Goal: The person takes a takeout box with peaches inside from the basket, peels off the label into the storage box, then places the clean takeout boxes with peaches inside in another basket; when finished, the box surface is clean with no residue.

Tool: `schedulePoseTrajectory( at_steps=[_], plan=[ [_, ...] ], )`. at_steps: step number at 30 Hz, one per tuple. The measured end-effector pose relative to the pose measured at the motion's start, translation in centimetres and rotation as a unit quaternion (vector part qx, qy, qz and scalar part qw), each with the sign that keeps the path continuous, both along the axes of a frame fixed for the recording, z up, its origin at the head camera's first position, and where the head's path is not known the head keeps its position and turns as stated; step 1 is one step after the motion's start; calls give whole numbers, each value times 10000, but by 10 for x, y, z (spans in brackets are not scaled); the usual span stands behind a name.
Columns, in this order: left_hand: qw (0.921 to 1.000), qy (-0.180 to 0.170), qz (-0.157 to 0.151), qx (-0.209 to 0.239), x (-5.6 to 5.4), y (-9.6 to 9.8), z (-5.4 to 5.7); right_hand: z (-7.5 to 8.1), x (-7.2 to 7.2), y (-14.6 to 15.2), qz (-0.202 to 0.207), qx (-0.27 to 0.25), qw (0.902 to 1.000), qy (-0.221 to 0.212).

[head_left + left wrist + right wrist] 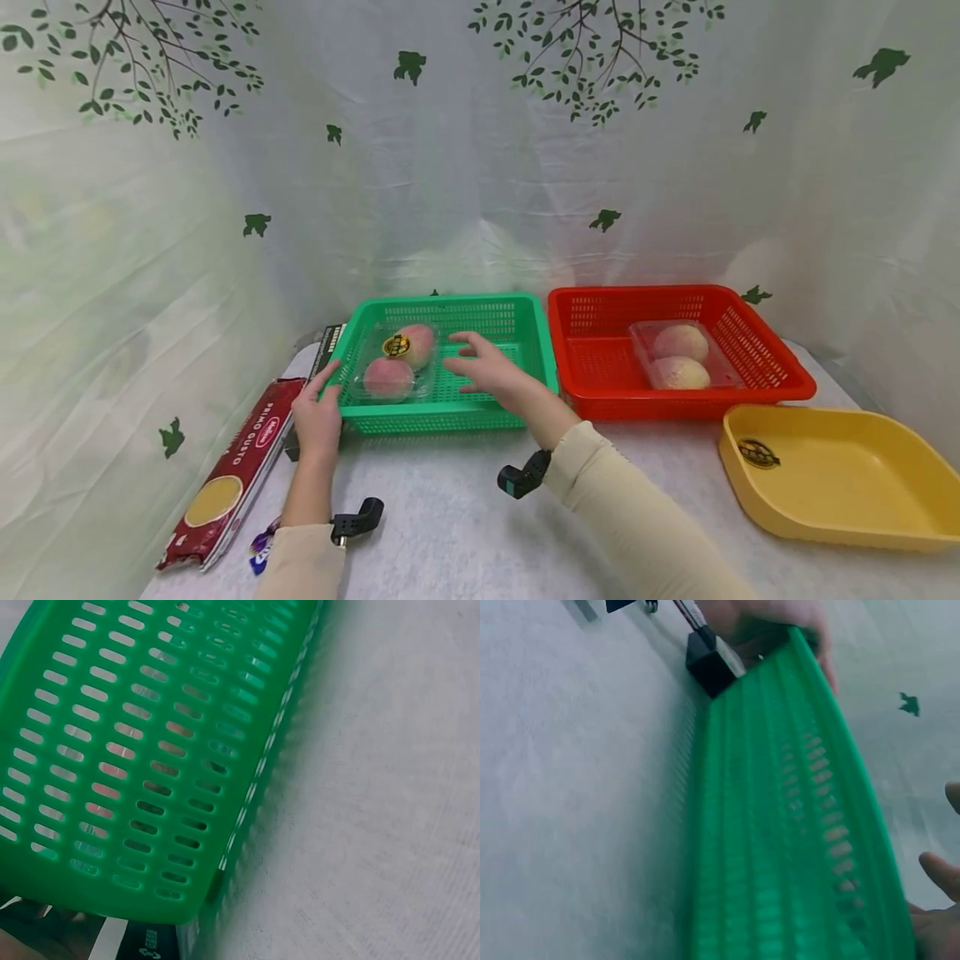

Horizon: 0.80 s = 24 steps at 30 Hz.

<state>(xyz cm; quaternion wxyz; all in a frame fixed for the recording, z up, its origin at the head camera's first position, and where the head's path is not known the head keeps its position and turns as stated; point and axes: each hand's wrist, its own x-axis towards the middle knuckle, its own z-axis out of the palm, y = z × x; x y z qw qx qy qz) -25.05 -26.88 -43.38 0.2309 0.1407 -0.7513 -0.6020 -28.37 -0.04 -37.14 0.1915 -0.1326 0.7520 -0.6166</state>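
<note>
My left hand (318, 423) grips the near left corner of the green basket (442, 421), fingers along its left rim. The right wrist view shows this hand (780, 619) bent about the basket corner. In the basket's left part lies a clear pack of two pink peaches (388, 377) with a black and gold sticker. Above the right part of this basket, my right hand (491, 372) hovers with spread fingers, holding nothing. Through the slotted wall (150, 750) in the left wrist view, pinkish patches show.
A red basket (600, 407) stands right of the green one, holding a clear pack of two paler peaches (681, 372). A yellow tray (847, 475) with a similar sticker sits nearer right. At left lie a dark red coffee pack (236, 475), a black box (327, 346) and a purple wrapper (262, 546).
</note>
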Motion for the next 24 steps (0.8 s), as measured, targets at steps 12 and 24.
schedulePoseTrajectory(
  at_steps=[12, 24],
  plan=[
    [9996, -159, -102, 208, -5, 1, 2, -8, -18, -31, 599, 184, 9959, -645],
    [9993, -131, -89, 330, 1, 0, 2, -15, -22, -36, 973, 393, 9902, -924]
  ],
)
